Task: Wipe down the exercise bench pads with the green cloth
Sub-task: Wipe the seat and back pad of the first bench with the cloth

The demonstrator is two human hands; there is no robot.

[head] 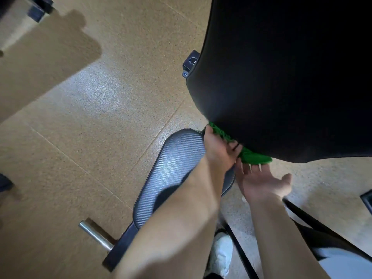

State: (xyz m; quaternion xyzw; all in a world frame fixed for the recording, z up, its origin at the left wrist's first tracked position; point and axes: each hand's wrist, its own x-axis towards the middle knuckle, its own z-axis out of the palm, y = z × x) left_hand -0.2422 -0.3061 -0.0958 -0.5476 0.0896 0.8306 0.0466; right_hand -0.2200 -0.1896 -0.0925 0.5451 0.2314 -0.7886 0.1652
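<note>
The raised black back pad (281,77) of the bench fills the upper right. Below it lies the grey, carbon-pattern seat pad (175,168). The green cloth (251,156) is bunched in the gap under the back pad's lower edge, partly hidden by that pad. My left hand (219,150) grips the cloth and presses it against the edge. My right hand (261,182) is just below the cloth, palm up, with its fingertips touching the cloth's lower edge and fingers spread.
A tan speckled floor (100,117) surrounds the bench. A steel peg (94,234) sticks out from the dark frame at the seat's near end. Black frame bars (322,228) run at the lower right, and a white shoe (221,254) stands below.
</note>
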